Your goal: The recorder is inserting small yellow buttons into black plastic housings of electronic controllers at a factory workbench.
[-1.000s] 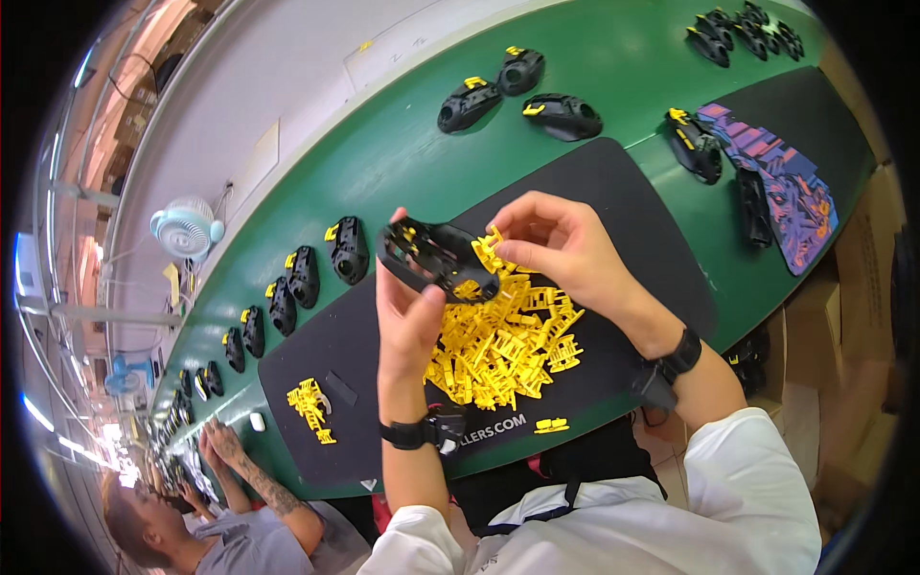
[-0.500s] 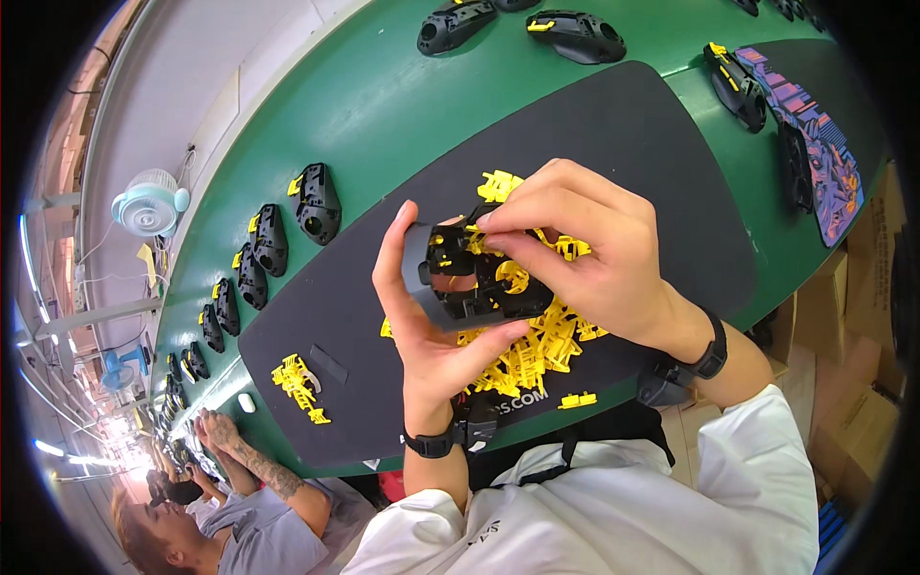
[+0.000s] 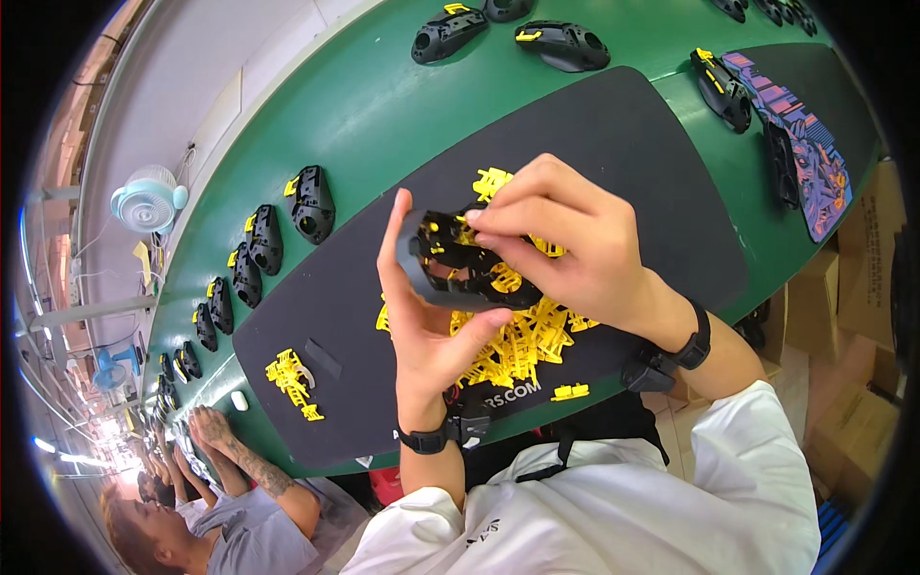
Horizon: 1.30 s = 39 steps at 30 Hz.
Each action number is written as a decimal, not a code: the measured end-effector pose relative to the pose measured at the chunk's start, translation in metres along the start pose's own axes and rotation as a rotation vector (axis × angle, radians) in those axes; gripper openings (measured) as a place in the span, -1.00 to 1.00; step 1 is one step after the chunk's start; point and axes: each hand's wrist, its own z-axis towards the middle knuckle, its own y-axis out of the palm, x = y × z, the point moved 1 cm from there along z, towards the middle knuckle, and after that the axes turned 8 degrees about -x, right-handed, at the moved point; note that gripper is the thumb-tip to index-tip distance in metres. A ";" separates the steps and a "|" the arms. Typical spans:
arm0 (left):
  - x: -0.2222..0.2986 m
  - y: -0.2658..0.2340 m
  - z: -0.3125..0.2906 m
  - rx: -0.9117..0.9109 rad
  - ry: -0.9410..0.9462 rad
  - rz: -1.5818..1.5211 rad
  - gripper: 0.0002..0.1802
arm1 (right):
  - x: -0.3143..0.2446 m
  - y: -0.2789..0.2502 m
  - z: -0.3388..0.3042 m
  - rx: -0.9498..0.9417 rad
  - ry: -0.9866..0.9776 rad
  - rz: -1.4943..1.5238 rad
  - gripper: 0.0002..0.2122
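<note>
My left hand holds a black computer mouse shell above the mat, thumb on the near side and fingers along the far side. The shell's hollow, cut-out inner side faces me. My right hand is at the shell's upper right edge, thumb and forefinger pinched together. A small bit of yellow plastic shows at those fingertips; its shape is mostly hidden. Below the hands lies a heap of yellow plastic parts, partly covered by the shell and right hand.
Black mouse shells with yellow parts stand in a row along the green table. Yellow pieces lie left on the dark mat. A patterned panel lies far right. A co-worker's forearm rests at the left.
Both hands and the shell have shifted slightly, and the shell is tilted a little differently. My right fingertips stay pinched at its upper edge.
</note>
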 end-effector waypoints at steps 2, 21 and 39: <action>-0.002 -0.001 0.001 0.015 0.024 -0.059 0.25 | -0.004 -0.007 0.004 -0.114 0.125 0.119 -0.84; 0.009 -0.016 -0.001 -0.141 -0.132 -0.571 -0.19 | -0.018 -0.017 0.008 -0.385 -0.255 0.062 -0.64; 0.065 -0.049 0.042 0.023 -0.301 0.972 -0.22 | 0.029 -0.027 0.009 -0.235 0.124 -0.182 -0.76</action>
